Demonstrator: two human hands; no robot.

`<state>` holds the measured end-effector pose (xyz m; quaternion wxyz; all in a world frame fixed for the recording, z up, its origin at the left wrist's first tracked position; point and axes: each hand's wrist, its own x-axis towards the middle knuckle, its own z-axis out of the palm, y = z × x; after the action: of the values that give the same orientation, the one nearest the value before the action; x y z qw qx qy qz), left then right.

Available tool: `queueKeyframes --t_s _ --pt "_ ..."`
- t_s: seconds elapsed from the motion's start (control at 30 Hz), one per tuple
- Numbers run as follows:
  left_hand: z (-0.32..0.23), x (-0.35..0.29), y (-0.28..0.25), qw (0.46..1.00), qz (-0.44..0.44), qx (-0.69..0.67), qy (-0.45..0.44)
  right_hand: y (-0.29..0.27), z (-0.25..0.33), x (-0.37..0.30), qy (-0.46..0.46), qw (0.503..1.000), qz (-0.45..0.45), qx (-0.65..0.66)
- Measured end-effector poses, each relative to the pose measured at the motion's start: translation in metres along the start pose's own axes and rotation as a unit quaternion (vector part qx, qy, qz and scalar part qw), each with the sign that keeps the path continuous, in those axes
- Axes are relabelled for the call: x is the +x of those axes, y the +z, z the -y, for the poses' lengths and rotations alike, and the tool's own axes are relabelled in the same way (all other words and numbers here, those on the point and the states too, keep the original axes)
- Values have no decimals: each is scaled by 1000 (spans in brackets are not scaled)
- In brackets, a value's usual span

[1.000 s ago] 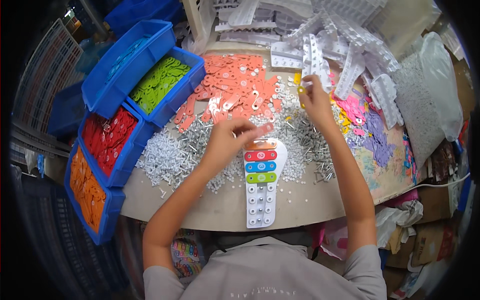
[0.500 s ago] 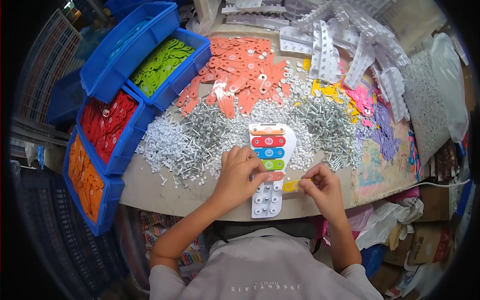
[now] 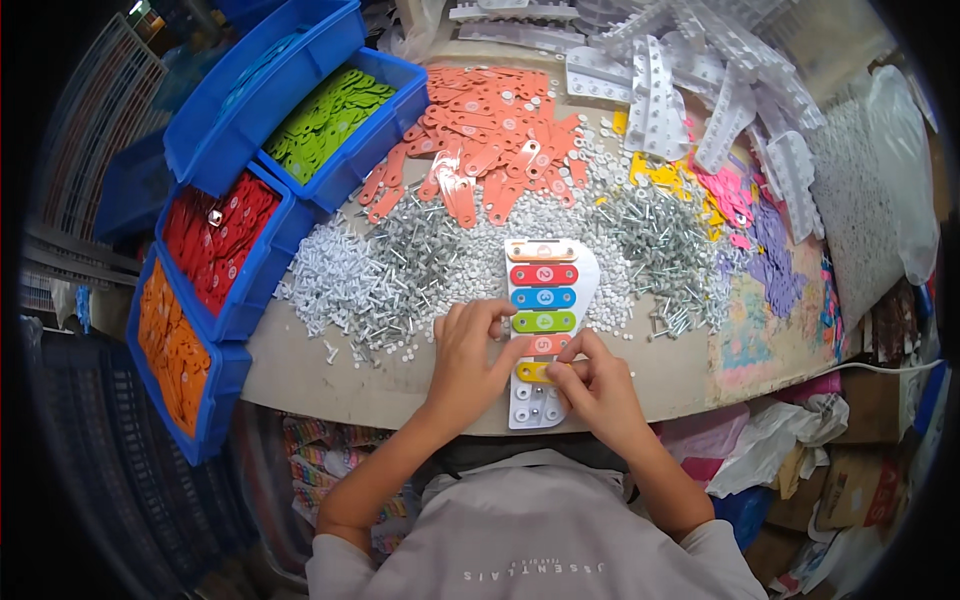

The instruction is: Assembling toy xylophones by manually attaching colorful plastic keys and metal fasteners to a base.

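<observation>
A white plastic board [image 3: 580,275] lies on the table in front of me. Across it run orange, red, blue, green and coral strips, one below another. My right hand [image 3: 597,388] pinches a yellow plastic strip [image 3: 532,372], which lies over the board just under the coral strip [image 3: 543,345]. The yellow strip's right end is hidden by my fingers. Below it, bare round posts [image 3: 537,413] show on the board. At the board's left edge rests my left hand [image 3: 468,350], thumb and forefinger apart, thumb tip beside the coral strip.
Behind the board spread loose screws [image 3: 420,240], small white caps [image 3: 510,225] and a coral strip pile [image 3: 490,130]. Blue bins [image 3: 300,225] of green, red and orange strips stand left. White moulded parts [image 3: 655,100] are heaped at the back right, near yellow, pink and purple pieces [image 3: 775,260].
My right hand has moved left, bringing the yellow strip from beside the board onto it. My left thumb and forefinger have spread, uncovering more of the green and coral strips.
</observation>
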<state>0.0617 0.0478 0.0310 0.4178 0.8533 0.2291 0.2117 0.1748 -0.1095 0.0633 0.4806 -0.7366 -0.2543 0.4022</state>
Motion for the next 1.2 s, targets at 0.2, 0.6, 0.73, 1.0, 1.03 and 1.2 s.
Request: queueKeyframes --t_s 0.2,0.6,0.73,1.0,1.03,1.2 --pt "4 -24 12 999 12 3 -32 -1 -10 5 -53 993 -51 -96" --pt "15 -56 16 988 -65 -102 -101 -65 -35 19 -179 920 -267 -225" --pt "25 -76 20 987 -90 -89 -98 -181 -16 59 -218 777 -438 -396" --pt "26 -70 20 988 -88 -85 -97 -326 -92 152 -181 767 -385 -481" --pt "27 -71 20 984 -92 -104 -110 -327 -93 156 -162 794 -347 -472" --pt "27 -67 24 990 -94 -77 -72 -336 -85 138 -200 780 -342 -484"
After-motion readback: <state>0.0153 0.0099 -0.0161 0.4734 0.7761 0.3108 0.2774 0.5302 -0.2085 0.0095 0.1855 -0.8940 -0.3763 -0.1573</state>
